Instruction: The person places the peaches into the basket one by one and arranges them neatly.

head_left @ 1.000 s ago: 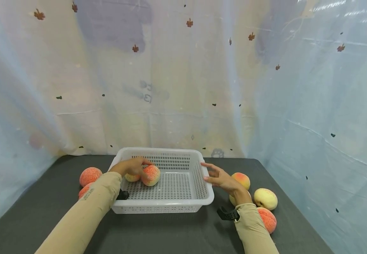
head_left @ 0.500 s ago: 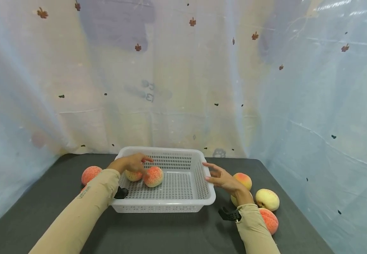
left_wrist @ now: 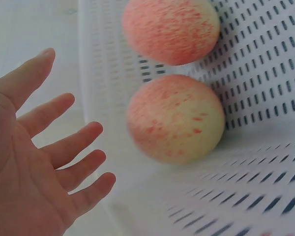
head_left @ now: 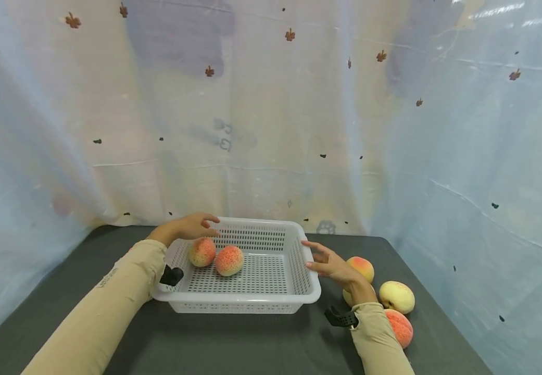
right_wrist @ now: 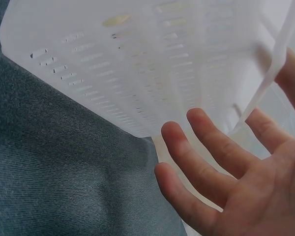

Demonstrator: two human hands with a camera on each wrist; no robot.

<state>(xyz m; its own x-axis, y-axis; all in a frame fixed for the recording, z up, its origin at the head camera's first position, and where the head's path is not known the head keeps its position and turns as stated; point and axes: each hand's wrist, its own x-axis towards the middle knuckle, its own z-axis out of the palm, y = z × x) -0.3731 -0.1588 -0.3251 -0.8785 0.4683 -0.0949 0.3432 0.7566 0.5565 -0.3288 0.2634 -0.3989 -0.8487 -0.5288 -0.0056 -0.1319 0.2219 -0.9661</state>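
A white perforated plastic basket (head_left: pixel 233 298) stands on the dark table, with two red-and-cream peaches inside: one farther left (head_left: pixel 202 252), the other nearer the middle (head_left: pixel 229 261). My left hand (head_left: pixel 191 226) hovers over the basket's back-left part, fingers spread and holding nothing. In the left wrist view, that hand (left_wrist: pixel 44 152) is beside the two peaches, apart from them. My right hand (head_left: pixel 330 265) holds the basket's right rim, its thumb and a finger over the edge. Seen from the right wrist, the other fingers (right_wrist: pixel 201 172) lie below the rim, outside the wall.
Right of the basket lie several peaches, including a yellow one (head_left: pixel 396 297), a red one (head_left: pixel 399 328) and an orange-yellow one (head_left: pixel 361 268) behind my right wrist. My left sleeve (head_left: pixel 106 291) covers the table's left part. A patterned curtain (head_left: pixel 271 130) hangs behind the table.
My left hand has let go of the peach in the basket and drawn back up and left. Both peaches stay in the basket; my right hand keeps its place at the rim.
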